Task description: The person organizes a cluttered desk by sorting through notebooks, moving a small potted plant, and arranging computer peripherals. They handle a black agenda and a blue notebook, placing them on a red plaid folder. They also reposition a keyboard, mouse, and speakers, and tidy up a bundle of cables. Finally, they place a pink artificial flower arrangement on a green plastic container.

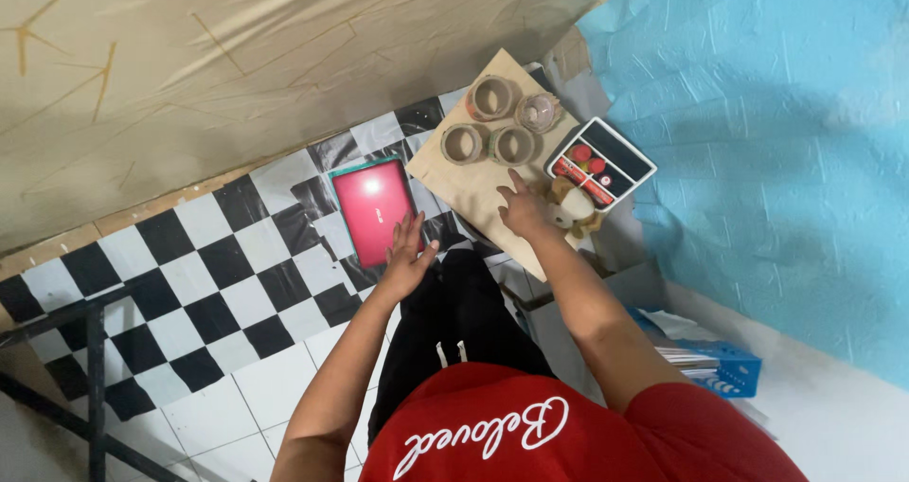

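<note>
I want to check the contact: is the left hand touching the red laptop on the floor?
Touching. The head view shows the left hand lying flat with its fingers overlapping the near edge of the red laptop; no gap shows between them.

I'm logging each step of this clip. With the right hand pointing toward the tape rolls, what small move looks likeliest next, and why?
Probably the right hand moves forward a little to touch the nearest tape roll. Its index finger is stretched toward that roll but stops short of it on the brown paper sheet. The left hand rests flat at the edge of the pink laptop, holding nothing.
</note>
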